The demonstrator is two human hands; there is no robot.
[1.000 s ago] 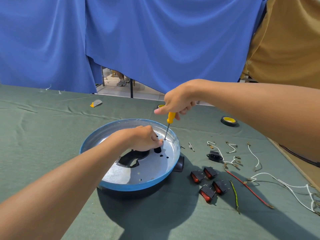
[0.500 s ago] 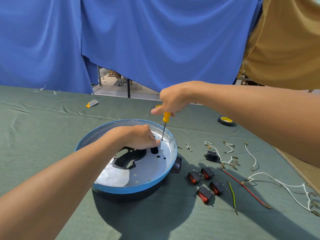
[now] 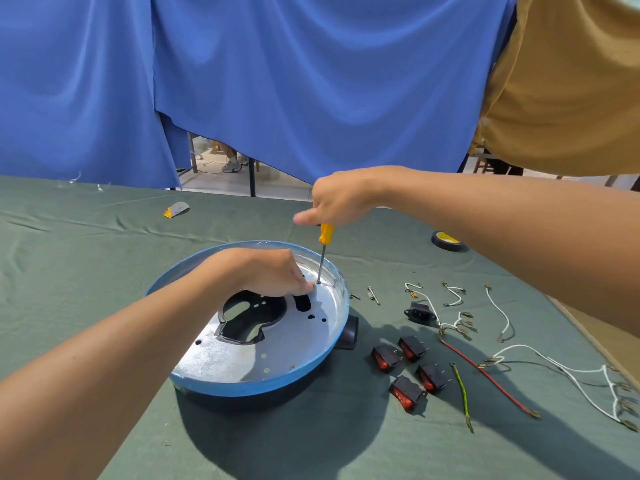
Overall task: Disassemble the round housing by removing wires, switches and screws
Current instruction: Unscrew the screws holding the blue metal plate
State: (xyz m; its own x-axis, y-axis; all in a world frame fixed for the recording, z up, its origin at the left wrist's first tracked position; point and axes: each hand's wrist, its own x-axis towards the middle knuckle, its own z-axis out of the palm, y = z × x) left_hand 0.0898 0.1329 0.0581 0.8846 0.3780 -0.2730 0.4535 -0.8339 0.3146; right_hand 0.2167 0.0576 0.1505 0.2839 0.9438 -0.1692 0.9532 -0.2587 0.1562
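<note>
My right hand has its grip clamped on the screwdriver, tip on the housing; left hand curls beside the tip (grip there: cannot tell).

Bright daylight from high beyond the table; hard shadows fall camera-ward across green table cloth | mild sheen on round blue-rimmed metal housing | right hand finger motion-blurred | wide-angle bowing at edges
</note>
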